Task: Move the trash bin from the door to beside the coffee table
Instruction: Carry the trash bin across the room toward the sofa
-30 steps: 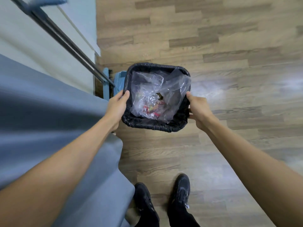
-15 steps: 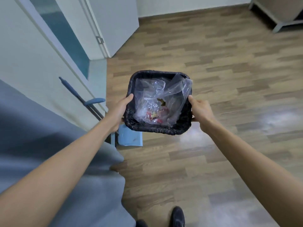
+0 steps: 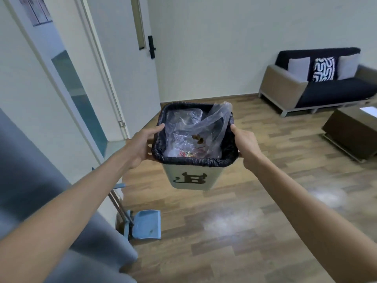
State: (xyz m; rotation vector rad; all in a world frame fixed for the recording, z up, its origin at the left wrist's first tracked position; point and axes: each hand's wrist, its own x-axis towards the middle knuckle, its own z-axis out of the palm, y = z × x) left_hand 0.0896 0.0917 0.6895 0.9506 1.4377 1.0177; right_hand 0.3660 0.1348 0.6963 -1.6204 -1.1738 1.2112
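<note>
The trash bin (image 3: 191, 178) is a pale square bin with a dark letter mark on its front and a black liner rolled over its rim. Clear plastic and scraps lie inside. It hangs in the air above the wooden floor, level with my chest. My left hand (image 3: 142, 146) grips its left rim and my right hand (image 3: 245, 145) grips its right rim. The white door (image 3: 130, 64) stands ajar at the back left. The dark coffee table (image 3: 353, 129) sits low at the right edge, partly cut off.
A blue dustpan (image 3: 146, 224) with its broom handle leans against the wall at the lower left. A dark sofa (image 3: 318, 82) with cushions stands along the back right wall. A grey fabric surface (image 3: 30, 180) fills the left foreground. Wooden floor (image 3: 234, 231) stretches between me and the table.
The bin has risen off the floor in both hands. My view has tilted up from the floor and my shoes to the room, so the door, sofa and coffee table came into sight.
</note>
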